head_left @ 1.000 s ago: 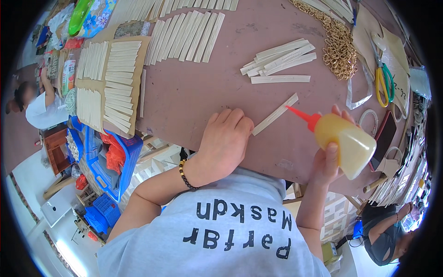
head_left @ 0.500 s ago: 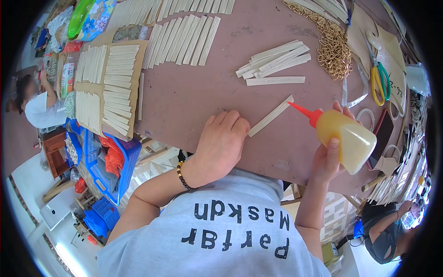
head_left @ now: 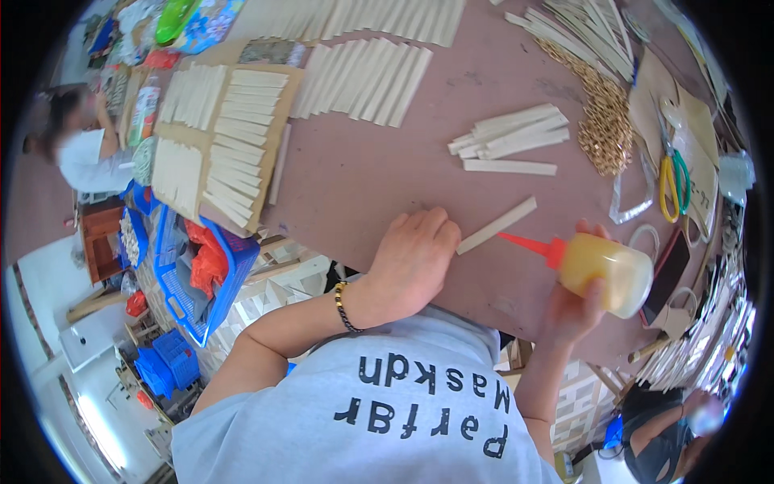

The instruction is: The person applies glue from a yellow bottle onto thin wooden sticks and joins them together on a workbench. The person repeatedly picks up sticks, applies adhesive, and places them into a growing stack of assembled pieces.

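A squeeze bottle (head_left: 609, 270) of yellowish liquid lies tilted in my right hand (head_left: 582, 302), its fingers wrapped round it. Its long red nozzle (head_left: 528, 244) points left, with the tip at the near edge of a pale strip (head_left: 504, 222) around mid-length; whether it touches is hard to tell. That strip lies slantwise on the brown table (head_left: 363, 173). My left hand (head_left: 415, 258) rests there with curled fingers against the strip's near end; the fingertips are hidden beneath. Beyond the strip are a single pale strip (head_left: 509, 168) and a small pile of strips (head_left: 516, 133).
Rows of pale strips (head_left: 363, 81) cover the far left, some on a cardboard sheet (head_left: 297, 89). Gold chain (head_left: 606, 129), scissors (head_left: 667, 181) and a dark phone (head_left: 667, 278) lie to the right. A blue basket (head_left: 173, 278) stands left below table level. Two other people sit nearby.
The nozzle tip has moved along the strip from its far end toward my left hand, and the bottle lies flatter. The whole view has shifted; my left hand stays at the strip's near end.
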A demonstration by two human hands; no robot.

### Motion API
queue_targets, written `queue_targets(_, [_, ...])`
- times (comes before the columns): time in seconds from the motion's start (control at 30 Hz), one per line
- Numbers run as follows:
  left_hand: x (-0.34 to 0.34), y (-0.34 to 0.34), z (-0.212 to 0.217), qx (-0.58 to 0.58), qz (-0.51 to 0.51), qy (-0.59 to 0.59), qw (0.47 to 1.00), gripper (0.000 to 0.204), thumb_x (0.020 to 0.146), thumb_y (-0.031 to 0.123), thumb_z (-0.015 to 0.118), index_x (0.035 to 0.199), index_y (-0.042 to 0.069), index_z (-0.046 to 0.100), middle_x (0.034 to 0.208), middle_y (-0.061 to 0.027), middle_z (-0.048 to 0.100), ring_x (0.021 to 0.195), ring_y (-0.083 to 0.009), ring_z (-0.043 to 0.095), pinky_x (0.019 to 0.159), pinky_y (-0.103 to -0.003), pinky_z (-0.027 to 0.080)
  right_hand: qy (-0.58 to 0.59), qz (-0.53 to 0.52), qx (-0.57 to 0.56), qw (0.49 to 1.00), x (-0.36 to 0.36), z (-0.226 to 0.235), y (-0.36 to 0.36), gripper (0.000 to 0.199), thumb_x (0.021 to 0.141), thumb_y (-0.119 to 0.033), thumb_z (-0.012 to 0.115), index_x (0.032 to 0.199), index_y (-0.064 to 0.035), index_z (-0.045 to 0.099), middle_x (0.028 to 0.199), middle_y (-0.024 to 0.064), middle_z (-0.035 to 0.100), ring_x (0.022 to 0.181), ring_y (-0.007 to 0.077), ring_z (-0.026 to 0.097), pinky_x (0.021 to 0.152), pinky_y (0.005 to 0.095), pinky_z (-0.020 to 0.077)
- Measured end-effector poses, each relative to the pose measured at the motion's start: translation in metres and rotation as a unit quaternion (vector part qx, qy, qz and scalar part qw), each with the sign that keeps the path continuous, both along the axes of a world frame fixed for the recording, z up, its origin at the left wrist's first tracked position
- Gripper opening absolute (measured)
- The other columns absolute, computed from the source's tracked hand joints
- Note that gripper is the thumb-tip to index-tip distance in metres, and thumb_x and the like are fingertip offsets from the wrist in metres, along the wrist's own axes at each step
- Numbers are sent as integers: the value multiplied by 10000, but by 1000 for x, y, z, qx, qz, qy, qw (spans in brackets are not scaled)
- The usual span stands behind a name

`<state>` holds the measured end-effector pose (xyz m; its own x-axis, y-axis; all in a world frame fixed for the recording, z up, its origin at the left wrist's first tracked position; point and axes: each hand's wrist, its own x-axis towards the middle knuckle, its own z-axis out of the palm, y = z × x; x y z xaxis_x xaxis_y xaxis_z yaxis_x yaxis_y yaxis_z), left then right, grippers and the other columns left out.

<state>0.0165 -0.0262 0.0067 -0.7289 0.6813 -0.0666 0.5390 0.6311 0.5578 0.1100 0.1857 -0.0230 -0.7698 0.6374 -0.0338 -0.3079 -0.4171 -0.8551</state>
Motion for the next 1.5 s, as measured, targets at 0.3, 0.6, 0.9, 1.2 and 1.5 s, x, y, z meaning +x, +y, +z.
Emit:
queue_targets(0.3, [-5,-95,15,-60,158,86,982,98,770,5,602,840,34,540,811,-130,507,761,-322,536,661,-414,408,41,-37,-76,996,-13,1,16,603,908,-276,569,1359,38,322,1408,192,366,1323,399,340,1021,565,397])
queue_targets(0.6, [-12,-160,-1,-84,319,121,936,80,798,39,602,855,22,549,836,-147,540,782,-351,554,666,-441,430,25,-21,-56,998,-19,2,11,618,915,-292,569,1365,36,300,1399,198,373,1316,390,356,1017,545,415])
queue_targets(0.9, [-28,-131,10,-81,266,232,932,290,723,68,696,963,70,534,887,-102,484,830,-305,508,726,-404,366,29,-9,-66,997,-16,-2,14,592,920,-280,564,1354,26,303,1383,197,391,1321,371,358,1040,526,401])
queue_targets(1.2, [-55,-129,4,-123,258,285,915,378,665,55,720,980,91,516,957,-91,459,945,-272,482,818,-389,312,19,-14,-55,998,-15,-2,13,602,923,-290,556,1363,20,287,1387,208,382,1324,376,352,1033,540,404])
queue_targets(1.5, [-70,-138,0,-133,291,289,902,418,657,57,714,1017,85,503,976,-108,454,982,-287,466,845,-410,301,13,-28,-56,998,-15,-2,13,599,921,-296,559,1359,19,300,1390,214,378,1325,384,345,1015,542,421])
